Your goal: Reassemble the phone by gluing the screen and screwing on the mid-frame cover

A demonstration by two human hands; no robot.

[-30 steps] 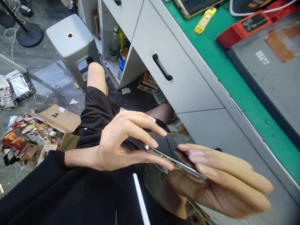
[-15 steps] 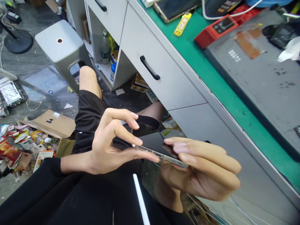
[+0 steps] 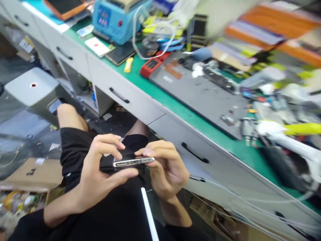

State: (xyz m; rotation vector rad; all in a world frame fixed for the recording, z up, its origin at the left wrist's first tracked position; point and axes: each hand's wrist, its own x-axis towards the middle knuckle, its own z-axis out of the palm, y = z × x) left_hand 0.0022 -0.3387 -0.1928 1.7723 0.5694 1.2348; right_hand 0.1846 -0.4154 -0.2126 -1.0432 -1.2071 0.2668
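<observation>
Over my lap is a smartphone (image 3: 134, 162), seen edge-on with its port and speaker slots facing me. My right hand (image 3: 168, 165) pinches its right end, fingers on top and thumb underneath. Around the left end is my left hand (image 3: 96, 170), its fingers curved above the phone and its thumb stretched below the edge. A small gap shows between that thumb and the phone; whether a fingertip touches the left corner is hard to make out. The phone's screen is mostly hidden at this angle.
A green-topped bench (image 3: 140, 87) with drawers runs diagonally ahead, carrying a grey mat (image 3: 195, 97), a blue machine (image 3: 117, 20) and another phone (image 3: 121, 53). At left stand a grey stool (image 3: 32, 87) and a cardboard box (image 3: 30, 174) beside litter. A white stick (image 3: 149, 214) juts up below.
The view has swung right, showing more of the bench. The phone has turned level, its port edge now towards me. My left thumb has come off that edge; my right hand still holds the phone.
</observation>
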